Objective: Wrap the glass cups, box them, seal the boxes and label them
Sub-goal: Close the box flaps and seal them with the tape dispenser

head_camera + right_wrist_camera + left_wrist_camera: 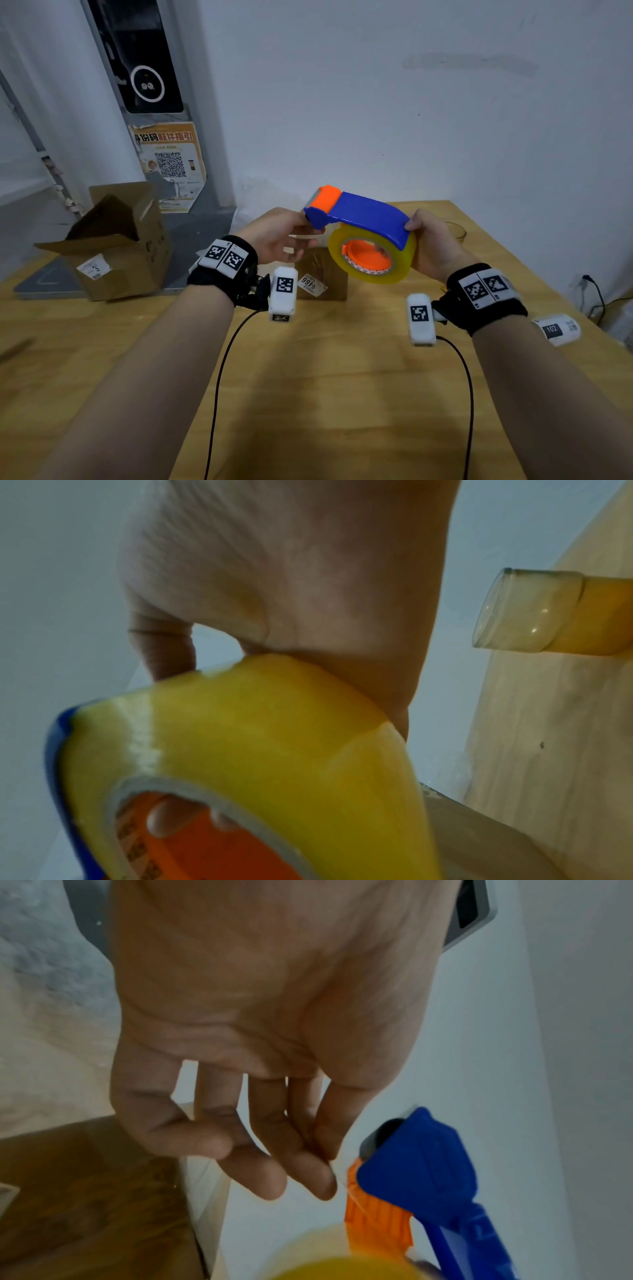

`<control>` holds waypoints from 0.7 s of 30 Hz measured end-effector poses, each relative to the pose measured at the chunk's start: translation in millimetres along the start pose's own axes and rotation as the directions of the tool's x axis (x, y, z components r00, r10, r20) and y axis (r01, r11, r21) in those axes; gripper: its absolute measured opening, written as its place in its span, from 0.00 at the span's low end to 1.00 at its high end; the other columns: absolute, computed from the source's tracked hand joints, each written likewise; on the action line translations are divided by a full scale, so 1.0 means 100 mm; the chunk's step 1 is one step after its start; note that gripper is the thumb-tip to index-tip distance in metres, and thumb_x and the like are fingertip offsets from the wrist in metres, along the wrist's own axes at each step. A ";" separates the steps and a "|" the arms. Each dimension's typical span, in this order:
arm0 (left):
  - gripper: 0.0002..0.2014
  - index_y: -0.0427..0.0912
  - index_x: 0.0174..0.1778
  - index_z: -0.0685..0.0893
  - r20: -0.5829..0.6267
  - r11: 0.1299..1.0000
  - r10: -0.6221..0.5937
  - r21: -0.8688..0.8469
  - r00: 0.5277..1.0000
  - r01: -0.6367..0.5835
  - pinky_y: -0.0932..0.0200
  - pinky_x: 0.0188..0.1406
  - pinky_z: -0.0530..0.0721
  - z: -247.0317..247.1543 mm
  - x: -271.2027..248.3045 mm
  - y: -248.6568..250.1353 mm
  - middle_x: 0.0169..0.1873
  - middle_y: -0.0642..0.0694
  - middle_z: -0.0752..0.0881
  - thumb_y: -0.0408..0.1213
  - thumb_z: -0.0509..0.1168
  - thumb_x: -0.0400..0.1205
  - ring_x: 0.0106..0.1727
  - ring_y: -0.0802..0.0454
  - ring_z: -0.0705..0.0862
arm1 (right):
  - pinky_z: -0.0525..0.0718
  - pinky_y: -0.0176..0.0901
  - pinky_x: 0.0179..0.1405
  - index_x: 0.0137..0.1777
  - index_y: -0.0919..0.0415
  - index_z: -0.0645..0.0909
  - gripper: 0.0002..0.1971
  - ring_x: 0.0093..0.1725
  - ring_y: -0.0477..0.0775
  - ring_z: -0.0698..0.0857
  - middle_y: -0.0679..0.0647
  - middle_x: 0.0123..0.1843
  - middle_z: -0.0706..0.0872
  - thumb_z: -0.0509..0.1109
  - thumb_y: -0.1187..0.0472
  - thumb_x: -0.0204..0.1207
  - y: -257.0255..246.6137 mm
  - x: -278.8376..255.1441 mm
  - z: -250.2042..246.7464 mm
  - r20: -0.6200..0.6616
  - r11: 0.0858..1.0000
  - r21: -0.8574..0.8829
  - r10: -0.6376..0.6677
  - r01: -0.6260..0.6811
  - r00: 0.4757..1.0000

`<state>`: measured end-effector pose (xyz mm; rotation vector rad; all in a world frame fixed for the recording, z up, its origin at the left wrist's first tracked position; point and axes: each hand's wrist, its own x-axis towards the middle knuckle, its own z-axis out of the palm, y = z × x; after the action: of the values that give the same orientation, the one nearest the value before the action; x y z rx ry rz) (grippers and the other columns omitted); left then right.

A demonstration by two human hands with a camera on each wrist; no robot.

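A blue and orange tape dispenser with a yellowish tape roll is held in the air over the wooden table. My right hand grips it, thumb on the blue handle and fingers inside the orange core. My left hand is at the cutter end, where thumb and forefinger pinch the thin tape end beside the dispenser head. A small closed brown box with a white sticker stands on the table right under the dispenser. A glass cup stands behind my right hand.
An open, larger cardboard box sits at the table's far left. A white label roll lies near the right edge. Two black cables run from my wrists toward me. The wall is close behind the table.
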<state>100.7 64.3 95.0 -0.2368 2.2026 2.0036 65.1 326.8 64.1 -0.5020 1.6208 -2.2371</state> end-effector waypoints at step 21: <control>0.10 0.50 0.48 0.93 -0.332 0.946 0.244 0.288 0.911 -0.148 0.53 0.46 0.76 -0.42 0.19 -0.35 0.40 0.56 0.90 0.44 0.65 0.88 0.44 0.53 0.82 | 0.80 0.42 0.40 0.32 0.54 0.89 0.18 0.33 0.47 0.87 0.49 0.31 0.90 0.79 0.43 0.75 -0.26 0.10 -0.05 -0.034 0.665 -0.745 -0.110 0.048 0.993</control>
<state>90.0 18.5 60.6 -0.3936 2.7948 1.8579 52.8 334.3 88.4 -0.6911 2.5902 -1.5431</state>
